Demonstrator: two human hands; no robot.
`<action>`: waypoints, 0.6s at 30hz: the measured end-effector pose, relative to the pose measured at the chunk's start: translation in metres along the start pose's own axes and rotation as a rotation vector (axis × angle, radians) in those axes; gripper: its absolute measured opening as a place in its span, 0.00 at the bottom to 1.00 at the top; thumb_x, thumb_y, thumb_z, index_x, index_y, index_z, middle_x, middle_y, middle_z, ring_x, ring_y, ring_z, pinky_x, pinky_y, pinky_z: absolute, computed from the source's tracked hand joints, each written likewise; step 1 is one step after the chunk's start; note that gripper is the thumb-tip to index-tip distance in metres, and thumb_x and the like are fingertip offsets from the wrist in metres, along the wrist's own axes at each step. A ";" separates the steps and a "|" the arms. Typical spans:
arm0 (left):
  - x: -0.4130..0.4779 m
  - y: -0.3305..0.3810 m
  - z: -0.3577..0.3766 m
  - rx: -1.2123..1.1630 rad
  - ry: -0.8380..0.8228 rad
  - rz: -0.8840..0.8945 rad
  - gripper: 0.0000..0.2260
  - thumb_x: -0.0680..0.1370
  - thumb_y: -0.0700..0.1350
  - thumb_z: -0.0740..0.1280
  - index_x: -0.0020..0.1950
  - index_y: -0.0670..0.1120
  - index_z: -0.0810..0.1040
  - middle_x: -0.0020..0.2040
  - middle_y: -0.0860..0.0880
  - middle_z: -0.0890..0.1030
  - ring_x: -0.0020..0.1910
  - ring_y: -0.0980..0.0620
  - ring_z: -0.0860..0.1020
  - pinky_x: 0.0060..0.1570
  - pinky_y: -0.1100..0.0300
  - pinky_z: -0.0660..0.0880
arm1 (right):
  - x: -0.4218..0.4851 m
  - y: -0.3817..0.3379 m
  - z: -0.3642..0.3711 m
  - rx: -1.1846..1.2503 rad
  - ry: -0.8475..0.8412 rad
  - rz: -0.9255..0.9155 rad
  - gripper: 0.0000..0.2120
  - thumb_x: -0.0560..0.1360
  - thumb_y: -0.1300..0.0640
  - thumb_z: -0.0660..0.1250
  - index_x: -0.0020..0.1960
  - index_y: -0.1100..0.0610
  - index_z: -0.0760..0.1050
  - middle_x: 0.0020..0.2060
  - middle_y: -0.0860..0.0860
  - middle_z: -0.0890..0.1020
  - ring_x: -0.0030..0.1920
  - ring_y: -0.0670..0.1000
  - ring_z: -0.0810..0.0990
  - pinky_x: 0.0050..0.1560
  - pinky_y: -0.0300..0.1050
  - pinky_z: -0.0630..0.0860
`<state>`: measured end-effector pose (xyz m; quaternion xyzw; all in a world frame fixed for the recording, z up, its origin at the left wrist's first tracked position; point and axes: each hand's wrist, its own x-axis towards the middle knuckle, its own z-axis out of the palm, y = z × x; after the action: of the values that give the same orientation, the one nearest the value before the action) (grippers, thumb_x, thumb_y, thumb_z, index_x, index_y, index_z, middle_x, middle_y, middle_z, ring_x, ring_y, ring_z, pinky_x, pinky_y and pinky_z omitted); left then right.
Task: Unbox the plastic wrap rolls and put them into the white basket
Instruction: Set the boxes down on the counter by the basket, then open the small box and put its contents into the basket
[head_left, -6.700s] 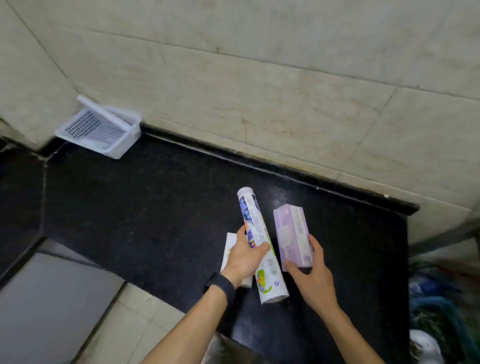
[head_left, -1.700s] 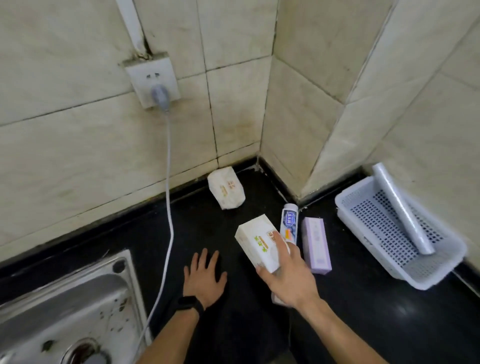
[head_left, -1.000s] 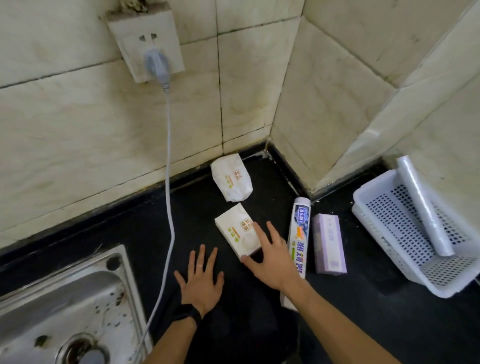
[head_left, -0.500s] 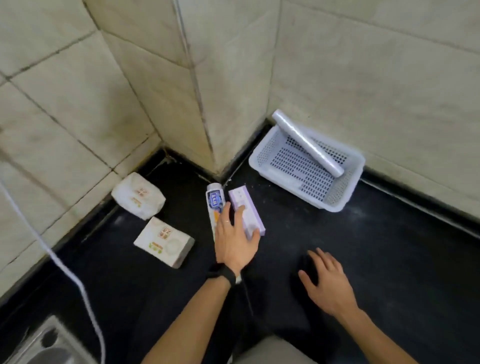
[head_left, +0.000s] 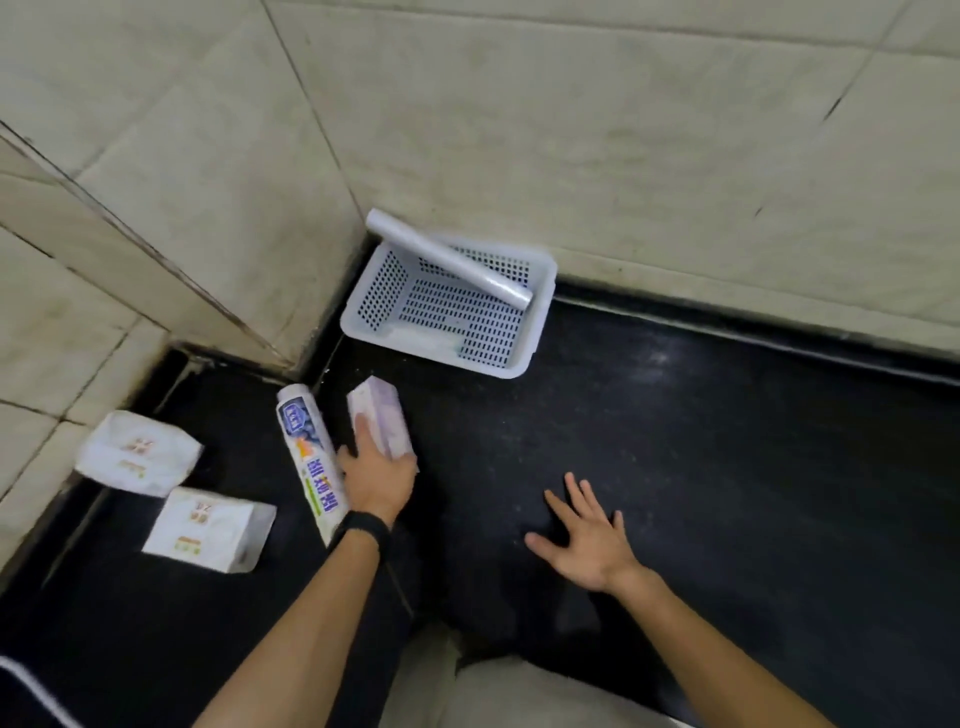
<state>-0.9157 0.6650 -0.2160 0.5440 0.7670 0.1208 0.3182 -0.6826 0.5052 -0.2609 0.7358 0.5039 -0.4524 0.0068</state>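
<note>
My left hand (head_left: 376, 470) has its fingers (head_left: 361, 434) curled round the near end of the purple box (head_left: 382, 415), one finger lying along its top face and the others wrapped at its right edge; the box points away from me towards the wall corner, and I cannot tell whether its far end rests on the table (head_left: 727, 467) or is lifted. My right hand (head_left: 582, 538) holds nothing: its fingers (head_left: 576, 491) are straight and spread, palm down over the black table, well apart from the box, and I cannot tell if the palm touches the surface. Just to the left of the box, touching the side of my left hand, lies a printed tube (head_left: 309, 457), lengthwise and roughly parallel to the box. Beyond both, tucked into the corner where the tiled wall (head_left: 623, 130) juts out, sits the white basket (head_left: 540, 332), with perforated walls and bottom. One plastic wrap roll (head_left: 447, 260), bare and silvery, lies slanted in it: its lower end sits against the basket's right wall and its upper end sticks out over the far left corner of the rim, against the wall. Further left on the table, near the other wall, lie two white packets (head_left: 135, 452) (head_left: 208, 530) side by side. A black wristband (head_left: 361, 527) circles my left wrist.
</note>
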 end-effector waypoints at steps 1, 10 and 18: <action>-0.011 0.005 -0.002 -0.080 -0.034 0.012 0.40 0.72 0.42 0.71 0.81 0.50 0.54 0.75 0.37 0.64 0.71 0.37 0.67 0.68 0.53 0.66 | -0.005 -0.004 -0.011 0.148 -0.004 0.016 0.43 0.72 0.25 0.57 0.81 0.44 0.54 0.81 0.42 0.44 0.80 0.47 0.42 0.78 0.59 0.46; -0.100 0.029 -0.006 -0.372 -0.791 0.225 0.46 0.56 0.32 0.72 0.71 0.59 0.68 0.63 0.46 0.78 0.60 0.53 0.78 0.52 0.62 0.78 | -0.075 -0.015 -0.063 1.247 0.067 -0.026 0.40 0.65 0.31 0.75 0.73 0.38 0.66 0.62 0.44 0.81 0.56 0.49 0.85 0.57 0.53 0.81; -0.122 0.016 0.007 -0.316 -0.798 0.268 0.38 0.62 0.35 0.76 0.68 0.58 0.71 0.65 0.51 0.77 0.61 0.56 0.78 0.52 0.64 0.77 | -0.118 0.013 -0.037 1.340 0.274 -0.070 0.19 0.73 0.56 0.76 0.63 0.49 0.77 0.54 0.51 0.86 0.55 0.53 0.85 0.48 0.44 0.83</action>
<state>-0.8740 0.5591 -0.1694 0.5873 0.4790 0.0573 0.6499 -0.6584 0.4289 -0.1655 0.6149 0.1350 -0.5695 -0.5285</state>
